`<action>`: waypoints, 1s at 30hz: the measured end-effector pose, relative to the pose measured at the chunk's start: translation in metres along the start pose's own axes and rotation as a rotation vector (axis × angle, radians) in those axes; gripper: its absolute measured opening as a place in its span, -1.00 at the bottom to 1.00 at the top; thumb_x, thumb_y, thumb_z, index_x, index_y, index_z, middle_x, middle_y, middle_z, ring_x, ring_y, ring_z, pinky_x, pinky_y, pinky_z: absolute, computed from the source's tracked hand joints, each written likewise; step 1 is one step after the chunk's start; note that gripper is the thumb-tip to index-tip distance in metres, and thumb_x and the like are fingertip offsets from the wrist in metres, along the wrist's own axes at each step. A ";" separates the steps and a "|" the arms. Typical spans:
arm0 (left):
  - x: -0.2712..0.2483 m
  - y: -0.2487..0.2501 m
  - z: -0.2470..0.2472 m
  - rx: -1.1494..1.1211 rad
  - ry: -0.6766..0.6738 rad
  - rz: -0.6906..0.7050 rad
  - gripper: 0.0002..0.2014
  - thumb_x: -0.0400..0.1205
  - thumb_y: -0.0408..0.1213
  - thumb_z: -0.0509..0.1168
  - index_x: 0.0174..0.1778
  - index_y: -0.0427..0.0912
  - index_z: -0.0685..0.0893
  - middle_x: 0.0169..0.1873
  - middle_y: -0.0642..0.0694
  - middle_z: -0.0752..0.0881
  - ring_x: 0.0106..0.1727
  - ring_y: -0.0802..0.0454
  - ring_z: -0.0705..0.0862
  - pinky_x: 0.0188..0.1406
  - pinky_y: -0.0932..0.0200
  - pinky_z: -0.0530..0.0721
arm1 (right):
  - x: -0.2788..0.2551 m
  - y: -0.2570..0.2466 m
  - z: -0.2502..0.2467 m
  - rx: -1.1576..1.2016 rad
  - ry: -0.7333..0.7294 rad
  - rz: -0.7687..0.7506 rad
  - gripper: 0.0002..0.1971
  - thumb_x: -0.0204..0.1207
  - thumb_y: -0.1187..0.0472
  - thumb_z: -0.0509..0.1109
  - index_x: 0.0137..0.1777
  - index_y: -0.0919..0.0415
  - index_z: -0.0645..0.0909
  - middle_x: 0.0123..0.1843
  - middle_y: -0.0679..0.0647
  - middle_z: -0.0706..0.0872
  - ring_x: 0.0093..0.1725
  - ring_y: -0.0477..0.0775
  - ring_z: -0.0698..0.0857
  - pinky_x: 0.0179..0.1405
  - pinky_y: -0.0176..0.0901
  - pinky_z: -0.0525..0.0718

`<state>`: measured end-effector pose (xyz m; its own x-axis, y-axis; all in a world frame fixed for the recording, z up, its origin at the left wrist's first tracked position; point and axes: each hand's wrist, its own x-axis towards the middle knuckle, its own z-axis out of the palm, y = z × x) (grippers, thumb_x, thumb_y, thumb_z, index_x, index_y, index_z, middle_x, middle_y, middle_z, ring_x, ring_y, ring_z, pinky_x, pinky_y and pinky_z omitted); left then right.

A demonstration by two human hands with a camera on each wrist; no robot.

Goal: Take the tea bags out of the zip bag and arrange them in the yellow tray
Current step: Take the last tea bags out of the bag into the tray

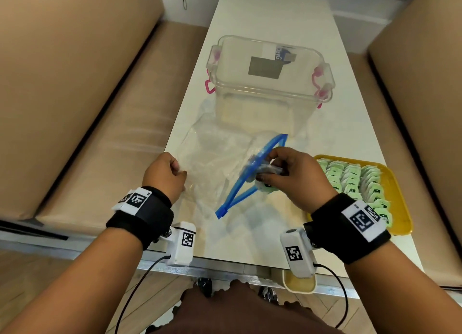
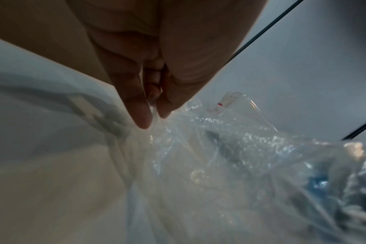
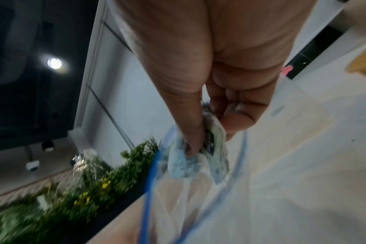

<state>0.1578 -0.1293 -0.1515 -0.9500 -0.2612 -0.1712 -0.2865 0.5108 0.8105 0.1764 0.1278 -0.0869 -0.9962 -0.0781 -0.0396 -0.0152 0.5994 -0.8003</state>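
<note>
- left hand [image 1: 163, 175] is pinching the closed end of the clear zip bag [image 1: 212, 163], keeping it lifted off the white table [image 1: 250, 243]
- bag's blue zipper mouth [image 1: 250, 173] gapes open toward the right
- right hand [image 1: 297, 176] sits at that mouth, fingers curled round a few tea bags [image 1: 268, 182]
- yellow tray [image 1: 400, 208] far right, packed with rows of green tea bags
- clear lidded box [image 1: 270, 68] farther back

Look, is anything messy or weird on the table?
Nothing is spilled or broken. The zip bag lies crumpled and open while the left hand pinches its far end. The right hand pulls scrunched tea bags from its mouth. Those in the yellow tray sit in neat rows.
</note>
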 end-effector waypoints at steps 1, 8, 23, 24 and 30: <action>0.000 0.000 0.001 0.002 0.006 -0.013 -0.74 0.55 -0.48 0.33 -0.30 -0.11 0.42 -0.41 -0.04 0.53 -0.42 -0.16 0.71 -0.12 -0.18 0.75 | -0.002 0.002 -0.005 0.032 0.012 0.009 -0.79 0.32 0.26 0.60 -0.21 0.00 0.63 -0.46 -0.05 0.53 -0.46 -0.08 0.47 -0.37 -0.17 0.50; -0.005 0.010 0.004 0.277 0.042 -0.004 -0.75 0.51 -0.18 0.44 -0.08 -0.16 0.49 -0.05 -0.17 0.60 -0.04 -0.24 0.62 -0.06 0.06 0.52 | -0.006 0.020 -0.050 0.166 0.031 0.068 -0.81 0.33 0.36 0.59 -0.12 0.19 0.67 -0.47 -0.01 0.62 -0.47 -0.09 0.55 -0.38 -0.19 0.57; -0.064 0.139 0.053 0.137 -0.320 1.015 -0.31 0.50 -0.12 0.48 0.53 0.14 0.36 0.56 0.07 0.35 0.55 0.08 0.35 0.50 -0.01 0.40 | 0.006 0.008 -0.101 0.816 -0.431 0.195 -0.58 0.35 0.44 0.49 0.22 0.48 0.57 0.03 0.35 0.73 -0.06 0.22 0.76 -0.04 -0.03 0.78; -0.066 0.142 0.057 0.073 -0.322 1.008 -0.39 0.52 -0.15 0.46 0.49 0.15 0.41 0.53 0.06 0.38 0.53 0.08 0.39 0.46 -0.01 0.45 | 0.006 0.010 -0.101 0.843 -0.438 0.210 -0.58 0.36 0.43 0.49 0.23 0.47 0.57 0.05 0.34 0.73 -0.06 0.21 0.76 -0.03 -0.03 0.77; -0.076 0.153 0.079 -0.177 -0.239 0.942 -0.76 0.55 -0.20 0.40 0.13 0.06 0.73 0.11 0.00 0.66 0.16 0.18 0.64 0.12 0.31 0.61 | -0.002 0.017 -0.101 0.929 -0.331 0.342 -0.53 0.27 0.40 0.57 0.18 0.23 0.56 -0.08 0.26 0.69 -0.32 0.06 0.66 -0.47 -0.31 0.60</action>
<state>0.1767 0.0328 -0.0588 -0.7856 0.3720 0.4945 0.6043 0.2895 0.7423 0.1690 0.2188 -0.0396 -0.8590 -0.3184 -0.4010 0.4758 -0.2070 -0.8549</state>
